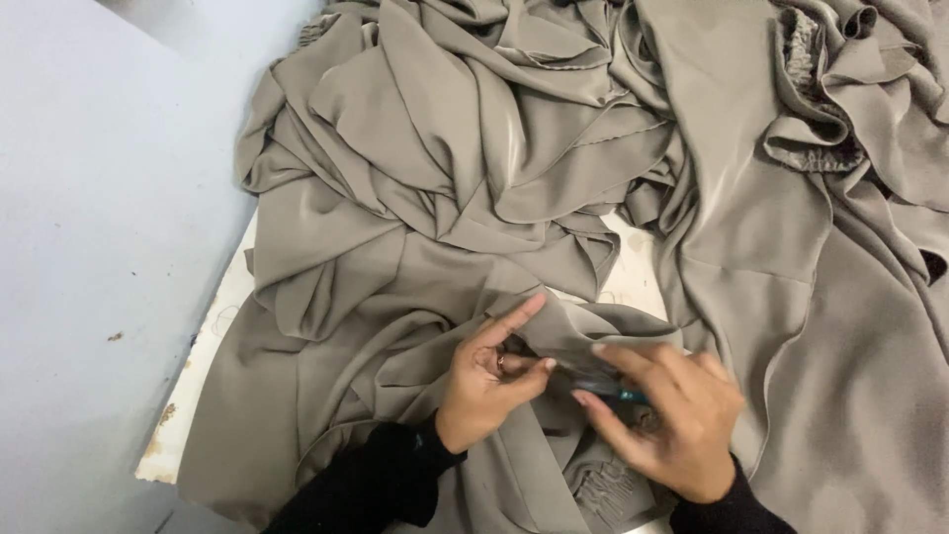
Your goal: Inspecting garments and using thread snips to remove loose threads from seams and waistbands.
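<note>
Holding: left hand [484, 381] pinches a fold of the grey-brown cloth [465, 188] between thumb and curled fingers, forefinger stretched out.
Right hand: right hand [672, 420] grips a small teal-handled tool [608, 388], blurred, kind cannot be told; its tip sits at the pinched fold.
Cloth position: heaped in loose folds over the white table [193, 396], hands at its near edge.
Sleeves: black, both wrists.
Floor: pale grey floor [89, 198] beside the table.

Two hands, left hand [484, 381] and right hand [672, 420], one small teal tool [605, 388], one heap of taupe fabric [514, 178].
</note>
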